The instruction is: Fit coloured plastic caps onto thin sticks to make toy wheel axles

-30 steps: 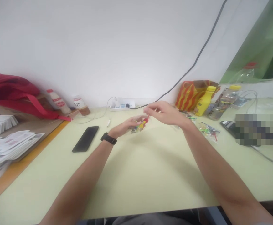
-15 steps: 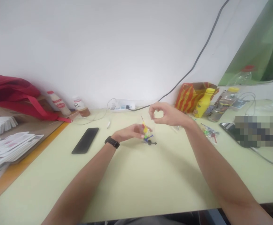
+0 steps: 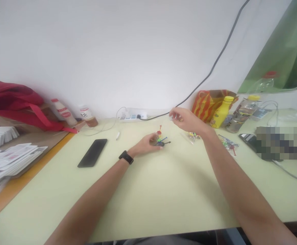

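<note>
While the left hand [image 3: 145, 145] holds low: its thumb and fingers pinch the small multicoloured plastic assembly [image 3: 159, 140] at or just above the surface [image 3: 148, 194]; actual contact is hard to tell.
Right hand [image 3: 186, 119]: raised apart from the assembly, fingers curled toward the thumb; I cannot tell whether they pinch anything.
Projecting rods: a red rod [image 3: 160, 128] points up, a blue rod [image 3: 165, 138] and a black rod [image 3: 167, 143] rightward; gripping the thicker middle should spare them bending.
Clear packet [image 3: 193, 136]: near the right wrist, so lower that arm carefully.
</note>
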{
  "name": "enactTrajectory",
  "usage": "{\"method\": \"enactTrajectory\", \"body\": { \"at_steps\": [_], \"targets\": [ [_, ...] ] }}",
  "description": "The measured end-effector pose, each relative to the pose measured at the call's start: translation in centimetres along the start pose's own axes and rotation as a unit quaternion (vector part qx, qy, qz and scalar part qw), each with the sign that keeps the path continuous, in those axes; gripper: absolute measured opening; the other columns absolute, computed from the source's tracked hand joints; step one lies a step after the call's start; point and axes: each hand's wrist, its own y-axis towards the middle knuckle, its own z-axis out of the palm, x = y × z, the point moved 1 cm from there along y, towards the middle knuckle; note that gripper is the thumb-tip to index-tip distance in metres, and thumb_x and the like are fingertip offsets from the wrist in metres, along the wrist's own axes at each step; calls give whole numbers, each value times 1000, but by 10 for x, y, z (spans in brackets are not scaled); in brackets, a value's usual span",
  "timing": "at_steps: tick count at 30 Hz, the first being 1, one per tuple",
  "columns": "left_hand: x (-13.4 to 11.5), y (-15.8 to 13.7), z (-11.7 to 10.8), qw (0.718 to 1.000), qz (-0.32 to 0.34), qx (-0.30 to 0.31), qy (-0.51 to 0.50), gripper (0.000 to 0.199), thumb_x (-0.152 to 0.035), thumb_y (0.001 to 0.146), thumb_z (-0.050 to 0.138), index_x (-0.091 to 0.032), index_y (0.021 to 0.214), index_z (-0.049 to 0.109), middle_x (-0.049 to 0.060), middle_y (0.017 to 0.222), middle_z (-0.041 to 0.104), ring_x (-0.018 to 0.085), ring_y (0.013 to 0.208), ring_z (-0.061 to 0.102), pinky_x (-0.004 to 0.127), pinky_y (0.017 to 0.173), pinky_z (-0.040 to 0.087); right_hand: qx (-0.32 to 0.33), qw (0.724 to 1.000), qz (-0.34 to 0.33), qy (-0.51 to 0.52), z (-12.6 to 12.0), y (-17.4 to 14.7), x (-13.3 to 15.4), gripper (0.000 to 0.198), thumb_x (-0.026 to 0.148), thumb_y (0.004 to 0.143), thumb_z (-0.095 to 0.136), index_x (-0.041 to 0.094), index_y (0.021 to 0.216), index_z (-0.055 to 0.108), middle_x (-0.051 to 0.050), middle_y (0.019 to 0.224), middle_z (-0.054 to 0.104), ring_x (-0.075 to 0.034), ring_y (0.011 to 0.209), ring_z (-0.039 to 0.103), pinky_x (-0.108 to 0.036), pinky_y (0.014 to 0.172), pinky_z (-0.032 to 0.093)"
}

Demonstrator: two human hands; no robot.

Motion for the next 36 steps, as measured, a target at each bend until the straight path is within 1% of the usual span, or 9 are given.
{"method": "enactTrajectory", "body": {
  "at_steps": [4, 10, 14, 17, 21, 23, 27, 32, 36],
  "targets": [
    [6, 0, 4, 999, 19, -49, 10, 52, -51, 82, 79, -19, 120, 66, 12, 132, 64, 26, 115, 63, 39, 98, 51, -7, 999, -10, 43, 0, 2, 7, 15, 25, 91, 58, 23, 103, 66, -6, 101, 70, -22, 90, 61, -34, 74, 47],
    [-1, 0, 9, 996, 24, -78, 38, 44, -51, 84, 77, -20, 114, 71, 10, 123, 72, 27, 112, 66, 39, 97, 51, -26, 996, -51, 63, 1, 4, 23, 13, 27, 94, 57, 23, 97, 69, -8, 108, 67, -23, 98, 61, -34, 80, 48],
    [4, 0, 13, 993, 12, -112, 37, 40, -54, 88, 72, -21, 110, 72, 9, 123, 73, 27, 112, 67, 38, 96, 50, -27, 995, -45, 84, -1, 3, 29, 16, 31, 97, 55, 23, 101, 69, -9, 110, 67, -23, 98, 61, -34, 77, 49],
    [12, 0, 18, 992, -3, -108, 62, 41, -55, 84, 76, -19, 103, 72, 8, 110, 75, 28, 103, 69, 38, 93, 51, -25, 995, -37, 93, -1, 3, 28, 18, 33, 98, 55, 23, 103, 69, -8, 108, 68, -23, 99, 61, -34, 76, 49],
    [17, 0, 21, 992, 25, -114, 41, 38, -52, 89, 71, -20, 109, 71, 10, 120, 72, 27, 112, 66, 38, 94, 52, 3, 996, -43, 74, 0, 3, 24, 18, 32, 95, 59, 24, 99, 75, -8, 110, 66, -23, 97, 62, -35, 79, 48],
    [17, -1, 22, 993, 32, -105, 32, 41, -51, 87, 74, -20, 113, 70, 10, 124, 70, 27, 115, 65, 39, 96, 51, 21, 997, -50, 57, 1, 1, 23, 18, 31, 94, 61, 25, 97, 77, -8, 114, 64, -23, 99, 62, -36, 83, 48],
    [20, -2, 22, 996, 25, -80, 31, 47, -50, 80, 81, -18, 112, 68, 11, 118, 71, 27, 110, 65, 42, 98, 50, 65, 997, -43, 22, 7, -1, 23, 20, 29, 96, 59, 26, 100, 79, -8, 119, 64, -26, 107, 62, -39, 88, 48],
    [22, -1, 20, 996, 34, -86, 1, 49, -48, 77, 85, -19, 112, 66, 11, 119, 69, 26, 106, 67, 40, 93, 52, 32, 998, -44, 16, 14, 0, 23, 22, 28, 98, 57, 24, 106, 77, -10, 120, 64, -27, 111, 62, -41, 94, 48],
    [19, -2, 22, 998, 5, -66, -12, 48, -53, 80, 81, -18, 111, 69, 11, 113, 72, 26, 100, 69, 39, 89, 53, 52, 996, -67, 29, 22, 1, 25, 20, 27, 98, 58, 25, 103, 77, -9, 120, 64, -27, 110, 62, -42, 96, 47]
  ]
}}
